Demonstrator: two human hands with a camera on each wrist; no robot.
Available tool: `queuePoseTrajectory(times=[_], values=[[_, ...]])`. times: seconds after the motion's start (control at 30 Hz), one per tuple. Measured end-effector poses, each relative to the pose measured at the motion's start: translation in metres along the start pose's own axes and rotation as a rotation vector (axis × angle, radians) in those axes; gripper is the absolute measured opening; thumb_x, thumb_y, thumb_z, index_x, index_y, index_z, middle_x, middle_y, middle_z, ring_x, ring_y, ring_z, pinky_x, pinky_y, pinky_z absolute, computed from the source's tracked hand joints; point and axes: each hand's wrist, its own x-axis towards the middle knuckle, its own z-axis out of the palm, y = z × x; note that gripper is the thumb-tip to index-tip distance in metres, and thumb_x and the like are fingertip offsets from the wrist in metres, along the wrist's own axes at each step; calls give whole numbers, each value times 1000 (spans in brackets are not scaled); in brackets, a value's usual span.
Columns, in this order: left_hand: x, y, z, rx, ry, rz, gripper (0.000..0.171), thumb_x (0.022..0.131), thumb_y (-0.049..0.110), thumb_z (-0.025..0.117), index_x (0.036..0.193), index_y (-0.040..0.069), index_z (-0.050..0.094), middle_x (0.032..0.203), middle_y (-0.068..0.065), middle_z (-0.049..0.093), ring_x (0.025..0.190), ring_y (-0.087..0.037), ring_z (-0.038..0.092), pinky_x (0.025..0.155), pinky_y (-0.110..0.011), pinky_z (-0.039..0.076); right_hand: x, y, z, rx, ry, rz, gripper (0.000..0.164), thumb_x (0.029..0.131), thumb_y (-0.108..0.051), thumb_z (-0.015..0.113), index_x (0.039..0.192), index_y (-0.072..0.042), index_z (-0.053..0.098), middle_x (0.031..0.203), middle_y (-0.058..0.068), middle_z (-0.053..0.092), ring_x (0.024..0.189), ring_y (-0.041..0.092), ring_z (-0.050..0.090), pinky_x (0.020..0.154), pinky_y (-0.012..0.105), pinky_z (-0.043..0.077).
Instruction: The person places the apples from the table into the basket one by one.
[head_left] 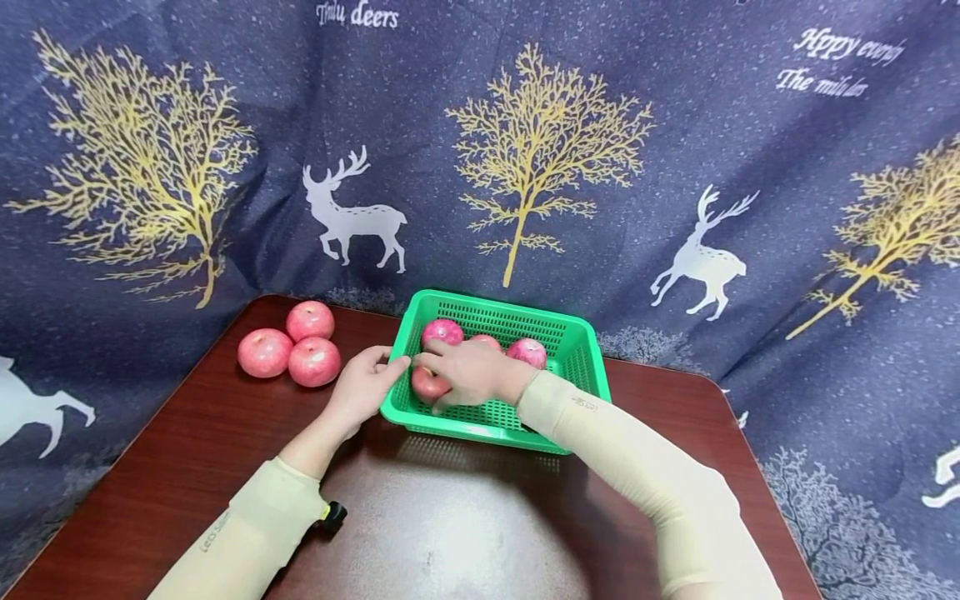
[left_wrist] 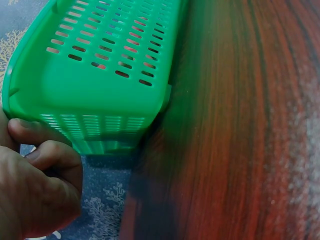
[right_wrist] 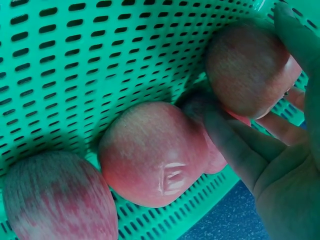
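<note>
Table [head_left: 457, 542] across lower frame. Green basket [head_left: 472, 431], centre frame. Your left hand [head_left: 365, 385] grips its left rim; your right hand [head_left: 474, 372], inside, curls fingers round apple [head_left: 428, 386]. Three other apples [head_left: 527, 352] inside; three loose apples [head_left: 315, 363], left of centre.

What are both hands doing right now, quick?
Left hand: closed, holding the green basket by its rim.
Right hand: closed around an apple inside the basket.
</note>
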Motion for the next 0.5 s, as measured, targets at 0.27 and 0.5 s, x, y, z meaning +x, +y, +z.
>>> queuePoseTrajectory(times=[0.27, 0.5], values=[[-1, 2, 0, 34, 5, 5, 43, 96, 41, 63, 122, 7, 58, 100, -20, 70, 85, -31, 69, 67, -36, 57, -5, -2, -5, -39, -5, 9, 89, 76, -67, 73, 147, -24, 40, 126, 0, 47, 71, 8, 54, 61, 31, 50], [-1, 1, 1, 31, 7, 10, 43, 96, 41, 63, 123, 7, 58, 100, -19, 70, 85, -30, 69, 68, -37, 57, -14, -1, -12, -67, 35, 23, 91, 74, -70, 72, 148, -27, 40, 136, -2, 48, 61, 12, 53, 55, 33, 49]])
